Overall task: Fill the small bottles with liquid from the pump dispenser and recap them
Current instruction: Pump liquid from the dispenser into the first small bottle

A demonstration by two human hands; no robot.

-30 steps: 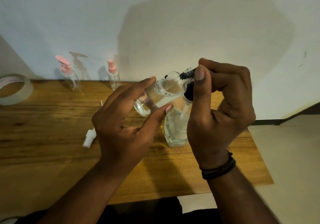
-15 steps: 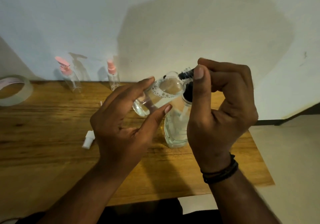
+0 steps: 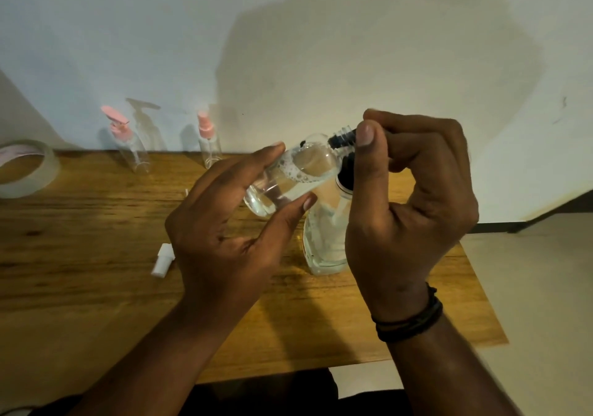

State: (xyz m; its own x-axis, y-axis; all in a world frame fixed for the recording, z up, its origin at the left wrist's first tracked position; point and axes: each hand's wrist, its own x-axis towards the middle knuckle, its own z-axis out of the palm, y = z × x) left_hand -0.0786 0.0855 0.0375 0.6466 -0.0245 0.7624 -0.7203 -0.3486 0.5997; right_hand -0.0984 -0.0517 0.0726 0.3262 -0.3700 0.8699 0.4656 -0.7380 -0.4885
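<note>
My left hand [image 3: 224,235] holds a small clear bottle [image 3: 298,174] tilted, its neck up to the right against the black nozzle [image 3: 341,139] of the pump dispenser [image 3: 327,242]. The small bottle holds clear liquid edged with foam. My right hand [image 3: 407,203] is curled over the dispenser's pump head, thumb beside the nozzle, and hides most of it. The dispenser's clear body stands on the wooden table [image 3: 80,255]. A white cap [image 3: 163,260] lies on the table left of my left hand.
At the back by the wall stand a pink-pump bottle [image 3: 128,142], a clear pump bottle [image 3: 147,126] and a pink spray bottle [image 3: 208,142]. A roll of tape [image 3: 25,168] lies at the far left. The table's right edge ends near my right wrist.
Both hands and the bottles stay almost in place; more liquid and foam shows in the small bottle.
</note>
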